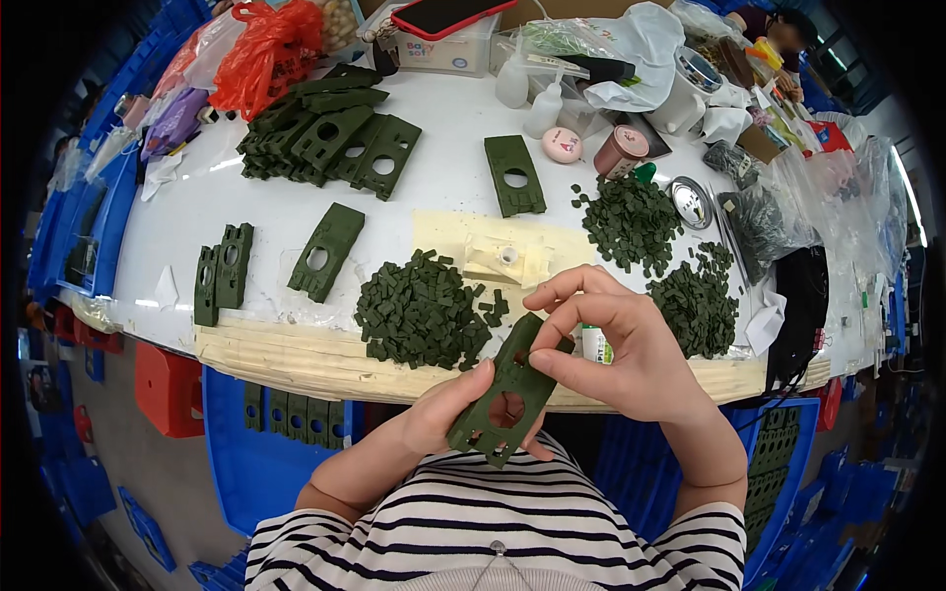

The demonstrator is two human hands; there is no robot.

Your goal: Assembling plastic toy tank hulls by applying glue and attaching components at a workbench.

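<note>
The green plate (512, 380) is held up between both hands, in front of the striped shirt (473, 512) and just on the person's side of the table (453, 177). The left hand (441, 412) is clamped on it: the thumb presses the left long edge near its middle, and fingertips show from beneath on the right. From that grip the plate lies to the right, its long axis slanting across the thumb. The right hand (621, 345) is nearer the far end, its thumb and forefinger brought close together over the smaller hole (521, 358); whether they pinch a small part or only the plate, one cannot tell. The left hand lies nearer the other end, where the larger hole (506, 409) is. The long axis runs from low on the left, by the shirt, up to the right, so the far end points away from the body, toward the right hand. Beyond that end sits the pale block (507, 258) on the table. The nearest pile of green bits (419, 313) lies to the left of the far end, beyond the left hand and apart from it.
</note>
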